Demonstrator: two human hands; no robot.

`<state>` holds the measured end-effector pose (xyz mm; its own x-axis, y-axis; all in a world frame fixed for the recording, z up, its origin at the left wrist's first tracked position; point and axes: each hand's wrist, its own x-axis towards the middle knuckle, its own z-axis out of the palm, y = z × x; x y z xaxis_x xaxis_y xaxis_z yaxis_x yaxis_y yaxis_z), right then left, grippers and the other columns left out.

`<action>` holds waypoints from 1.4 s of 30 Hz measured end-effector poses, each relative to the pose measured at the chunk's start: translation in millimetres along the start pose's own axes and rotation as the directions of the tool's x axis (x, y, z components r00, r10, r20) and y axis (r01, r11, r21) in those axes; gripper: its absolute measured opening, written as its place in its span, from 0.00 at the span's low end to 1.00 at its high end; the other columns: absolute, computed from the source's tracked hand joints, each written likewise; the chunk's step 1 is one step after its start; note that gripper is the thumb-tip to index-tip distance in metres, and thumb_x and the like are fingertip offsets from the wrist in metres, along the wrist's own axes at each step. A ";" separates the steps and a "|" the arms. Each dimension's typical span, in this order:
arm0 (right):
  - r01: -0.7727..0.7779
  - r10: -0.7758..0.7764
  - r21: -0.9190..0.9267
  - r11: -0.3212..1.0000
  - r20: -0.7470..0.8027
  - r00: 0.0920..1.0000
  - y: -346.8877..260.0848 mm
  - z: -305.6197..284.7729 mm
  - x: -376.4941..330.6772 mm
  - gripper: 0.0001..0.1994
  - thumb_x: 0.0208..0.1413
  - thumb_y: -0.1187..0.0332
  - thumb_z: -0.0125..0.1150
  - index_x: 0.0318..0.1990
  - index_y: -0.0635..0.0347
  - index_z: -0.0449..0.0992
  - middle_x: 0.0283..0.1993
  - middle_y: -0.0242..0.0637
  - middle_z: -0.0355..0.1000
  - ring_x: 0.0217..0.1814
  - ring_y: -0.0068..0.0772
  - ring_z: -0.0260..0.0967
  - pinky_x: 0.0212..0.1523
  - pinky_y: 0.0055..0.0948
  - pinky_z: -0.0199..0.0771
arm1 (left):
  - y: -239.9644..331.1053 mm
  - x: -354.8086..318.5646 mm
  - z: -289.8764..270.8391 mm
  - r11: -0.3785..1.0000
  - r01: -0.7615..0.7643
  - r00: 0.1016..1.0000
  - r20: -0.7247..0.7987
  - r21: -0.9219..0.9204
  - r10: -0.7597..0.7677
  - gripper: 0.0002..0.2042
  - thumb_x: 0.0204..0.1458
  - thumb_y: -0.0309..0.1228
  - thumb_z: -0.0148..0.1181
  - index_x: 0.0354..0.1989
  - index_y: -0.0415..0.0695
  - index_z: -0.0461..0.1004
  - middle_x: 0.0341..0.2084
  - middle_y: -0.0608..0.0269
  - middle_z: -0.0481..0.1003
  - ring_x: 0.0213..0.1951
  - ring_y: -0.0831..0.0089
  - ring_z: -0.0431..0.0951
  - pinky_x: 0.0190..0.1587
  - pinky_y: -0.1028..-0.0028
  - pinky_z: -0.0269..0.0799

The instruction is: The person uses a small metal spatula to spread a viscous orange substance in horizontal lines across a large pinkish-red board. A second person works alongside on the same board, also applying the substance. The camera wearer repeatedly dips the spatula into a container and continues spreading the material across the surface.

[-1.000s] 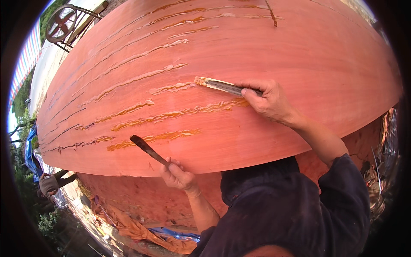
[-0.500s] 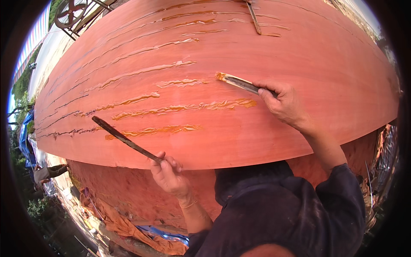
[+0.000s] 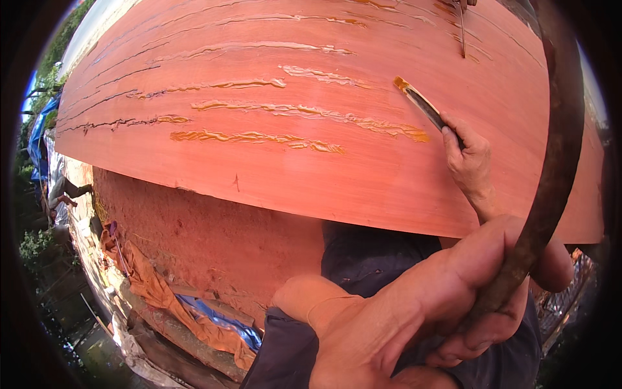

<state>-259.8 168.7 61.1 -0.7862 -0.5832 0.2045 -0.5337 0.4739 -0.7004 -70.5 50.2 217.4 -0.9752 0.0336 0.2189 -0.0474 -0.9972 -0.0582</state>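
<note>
My left hand [image 3: 414, 305] is raised close to the camera, its fingers closed around a long dark stick [image 3: 562, 129] that rises toward the upper right. Farther off, my right hand [image 3: 470, 155] grips a thin wooden spatula [image 3: 422, 102] with orange paste on its tip. The spatula lies over a broad, curved reddish wooden surface [image 3: 291, 175]. Left of the tip, wavy ridges of orange paste [image 3: 259, 137] run along the surface. Dark cracks [image 3: 107, 124] continue from some of them toward the far left.
Another thin tool [image 3: 462, 35] shows at the top edge. Below the surface's lower edge is a reddish wall [image 3: 214, 227], with orange cloth [image 3: 155, 285] and blue sheeting [image 3: 220, 318] nearby. A person [image 3: 65, 191] is partly visible at the far left.
My left hand has come up close to the camera and to the right with the dark stick. My right hand still holds the spatula. The view has shifted and tilted.
</note>
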 end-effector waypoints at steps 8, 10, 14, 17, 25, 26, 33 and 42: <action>0.125 -0.112 -0.151 0.980 0.094 0.989 -6.4 16.9 3.5 0.09 0.60 0.70 0.60 0.44 0.63 0.80 0.31 0.51 0.76 0.31 0.55 0.76 0.31 0.45 0.73 | 18.3 -37.5 -4.6 0.929 -0.266 0.964 0.047 0.259 0.263 0.42 0.51 0.42 0.70 0.68 0.35 0.53 0.31 0.63 0.62 0.26 0.79 0.61 0.29 0.81 0.59; 0.037 -0.032 -0.045 0.998 0.110 0.993 -13.1 10.8 3.5 0.11 0.61 0.71 0.58 0.48 0.65 0.79 0.29 0.50 0.75 0.28 0.46 0.76 0.31 0.40 0.74 | 33.3 -64.0 -6.6 0.716 -0.446 0.825 -0.065 0.537 0.562 0.35 0.58 0.42 0.63 0.66 0.35 0.55 0.29 0.63 0.62 0.25 0.76 0.61 0.28 0.76 0.62; 0.017 -0.030 0.297 0.955 0.039 0.999 -16.9 23.4 10.0 0.14 0.62 0.72 0.57 0.53 0.67 0.79 0.33 0.45 0.80 0.31 0.29 0.75 0.36 0.31 0.74 | 82.8 -118.3 -52.6 0.074 -0.289 0.154 -0.030 0.954 0.988 0.17 0.68 0.36 0.44 0.60 0.40 0.63 0.26 0.70 0.63 0.20 0.83 0.58 0.19 0.81 0.56; -0.178 0.091 0.366 0.913 0.243 0.966 -1.2 34.7 17.5 0.15 0.61 0.74 0.58 0.53 0.68 0.80 0.36 0.37 0.82 0.36 0.24 0.74 0.38 0.27 0.74 | 134.9 -161.0 -91.5 -0.094 0.113 -0.190 0.114 0.989 0.975 0.14 0.70 0.38 0.44 0.53 0.42 0.69 0.23 0.74 0.60 0.18 0.87 0.56 0.18 0.84 0.53; -0.317 0.270 0.302 0.899 0.187 0.945 -15.7 -10.1 -4.5 0.12 0.63 0.74 0.54 0.49 0.70 0.80 0.29 0.28 0.74 0.30 0.14 0.66 0.32 0.21 0.68 | 238.2 -213.5 -144.3 -0.264 0.422 -0.328 0.418 0.867 0.847 0.16 0.71 0.40 0.42 0.52 0.40 0.69 0.23 0.75 0.58 0.22 0.88 0.55 0.20 0.86 0.54; -0.324 0.272 0.285 0.902 0.208 0.940 -25.9 -13.9 -1.4 0.12 0.63 0.75 0.53 0.49 0.70 0.80 0.28 0.28 0.73 0.28 0.14 0.65 0.31 0.20 0.67 | 243.7 -214.8 -147.6 -0.245 0.397 -0.341 0.390 0.884 0.855 0.16 0.71 0.39 0.42 0.52 0.39 0.69 0.26 0.74 0.59 0.25 0.87 0.57 0.25 0.84 0.57; -0.143 -0.038 0.483 0.864 0.346 0.938 -72.1 5.3 83.7 0.14 0.64 0.75 0.46 0.52 0.68 0.75 0.33 0.29 0.72 0.29 0.15 0.63 0.32 0.20 0.68 | 259.2 -225.2 -157.0 -0.346 0.445 -0.269 0.492 0.826 0.828 0.18 0.71 0.38 0.40 0.51 0.33 0.68 0.36 0.64 0.66 0.36 0.80 0.66 0.37 0.79 0.65; -0.434 0.285 0.294 0.852 0.434 0.855 -84.4 61.9 182.2 0.16 0.60 0.69 0.54 0.53 0.62 0.80 0.30 0.27 0.74 0.24 0.13 0.59 0.25 0.20 0.61 | 275.8 -220.6 -168.5 -0.348 0.460 -0.251 0.496 0.817 0.831 0.17 0.70 0.36 0.40 0.50 0.33 0.69 0.34 0.66 0.66 0.31 0.80 0.62 0.32 0.80 0.59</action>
<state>-338.7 -18.4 115.1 -0.6892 -0.6493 -0.3217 -0.0222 0.4626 -0.8863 95.1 -220.8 -11.0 0.3127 -0.8707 0.3795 -0.2553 0.3078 0.9166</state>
